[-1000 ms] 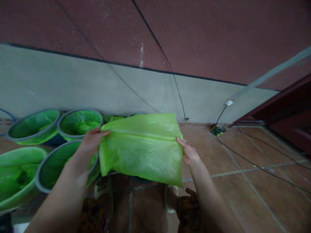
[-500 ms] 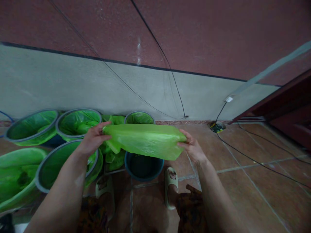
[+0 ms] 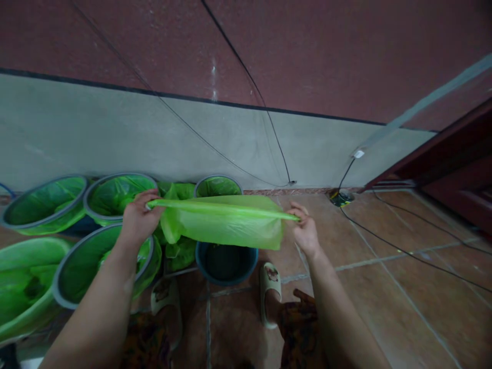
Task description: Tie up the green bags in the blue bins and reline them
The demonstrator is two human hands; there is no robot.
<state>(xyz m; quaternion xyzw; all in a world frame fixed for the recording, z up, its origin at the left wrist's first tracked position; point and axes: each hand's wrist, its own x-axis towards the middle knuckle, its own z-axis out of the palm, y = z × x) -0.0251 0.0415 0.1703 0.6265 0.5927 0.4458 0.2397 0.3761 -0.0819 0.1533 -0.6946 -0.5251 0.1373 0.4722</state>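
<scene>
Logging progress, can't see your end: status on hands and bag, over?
Left hand and right hand gripping opposite ends of bag. Upper edge stretched between them, rest hanging. Bag hides far rim of tub.

The basin (image 3: 226,279) seems partly hidden by the bag (image 3: 226,225).

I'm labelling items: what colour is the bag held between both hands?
Bright green; the bag shows best in the head view.

Dim light leaves faint sheen on the green bag (image 3: 226,229); detail is soft.
</scene>
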